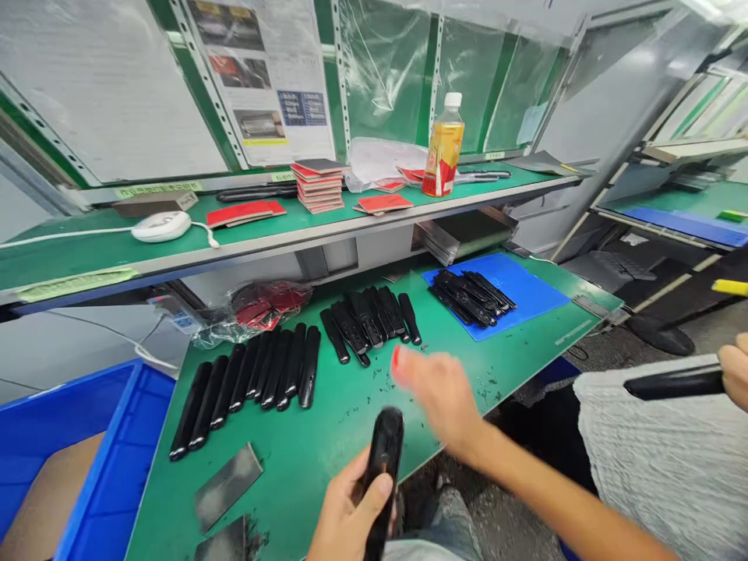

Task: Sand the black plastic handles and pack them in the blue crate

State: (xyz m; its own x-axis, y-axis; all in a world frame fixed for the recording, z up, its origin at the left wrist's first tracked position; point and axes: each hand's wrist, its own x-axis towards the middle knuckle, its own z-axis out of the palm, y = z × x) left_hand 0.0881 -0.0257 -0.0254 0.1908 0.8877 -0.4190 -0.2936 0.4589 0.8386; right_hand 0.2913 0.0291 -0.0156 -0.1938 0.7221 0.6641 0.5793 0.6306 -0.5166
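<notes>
Near the table's front edge, my left hand (351, 506) is wrapped round a long black plastic part (386, 448) with a rounded end, tilted upward. My right hand (447, 397) is beside it, up and to the right, smeared by motion. A small red piece (400, 365) shows at its fingertips and looks pinched there; its exact kind is blurred. Similar black parts (262, 370) lie in a row at the left of the green table (327, 425). More black parts (368, 323) are grouped in the middle, and another pile (471, 296) rests on a blue sheet (531, 292).
Grey flat plates (227, 483) and black scraps lie at the front left. A blue bin (111, 467) stands left of the table. The shelf (257, 238) carries stacked red pads (319, 187) and a bottle (444, 148). At right, another person's hand (735, 370) holds a black part.
</notes>
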